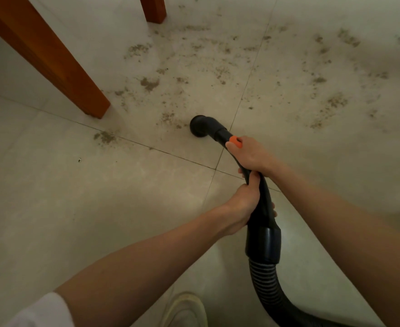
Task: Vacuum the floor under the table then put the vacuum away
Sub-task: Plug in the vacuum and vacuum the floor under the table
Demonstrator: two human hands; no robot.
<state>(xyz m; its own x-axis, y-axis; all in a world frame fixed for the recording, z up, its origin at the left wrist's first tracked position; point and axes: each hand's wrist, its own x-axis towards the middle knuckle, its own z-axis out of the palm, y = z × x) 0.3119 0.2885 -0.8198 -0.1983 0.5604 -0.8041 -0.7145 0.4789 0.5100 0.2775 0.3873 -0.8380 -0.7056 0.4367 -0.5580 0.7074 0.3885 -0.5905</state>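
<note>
2 wooden table legs, 1 vacuum hose, 1 nozzle, 2 hands, 1 shoe.

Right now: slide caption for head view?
Both hands grip vacuum wand, nozzle on dirt-strewn tiles beside table leg.

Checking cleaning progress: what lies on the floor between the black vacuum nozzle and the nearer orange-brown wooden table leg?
In the head view, pale tile with thin brown dirt specks separates the black vacuum nozzle from the orange-brown wooden table leg.

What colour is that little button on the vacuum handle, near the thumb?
Bright orange button, on the black vacuum handle; the head view shows it clearly.
</note>
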